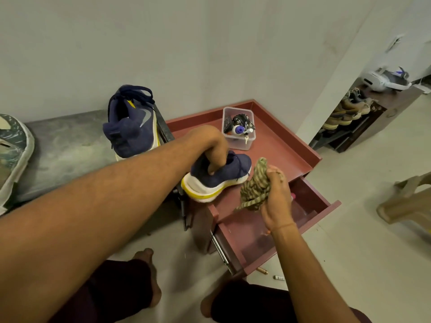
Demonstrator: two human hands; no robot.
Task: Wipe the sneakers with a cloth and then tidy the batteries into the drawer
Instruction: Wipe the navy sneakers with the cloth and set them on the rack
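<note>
- On the floor just in front of the reddish-brown cabinet [282, 157], beside the front corner of its pulled-out drawer [242, 231], lie a copper-coloured battery [262, 270] and a white battery [279, 278], slightly apart from each other.
- Above the open drawer, the right hand [276, 201] has its fingers curled around a bunched striped cloth [255, 185]. The cloth sits just beside the toe of the nearer shoe.
- Over the cabinet's front-left corner, the left hand [215, 148] grips a navy sneaker [221, 177] by its collar, fingers hooked into the opening. The sneaker is tipped on its side, its white and yellow sole facing the camera and its heel past the cabinet's edge. Whether it touches the top cannot be told.
- Toward the back of the cabinet top stands a clear plastic container [238, 143] holding keys and other small items.
- Left of the cabinet, the second navy sneaker [133, 127] stands on end on a grey bench [65, 145], leaning against the wall.
- Beyond the cabinet to the right, a shoe rack [345, 127] holds brown shoes, with a white headset [380, 81] on top.
</note>
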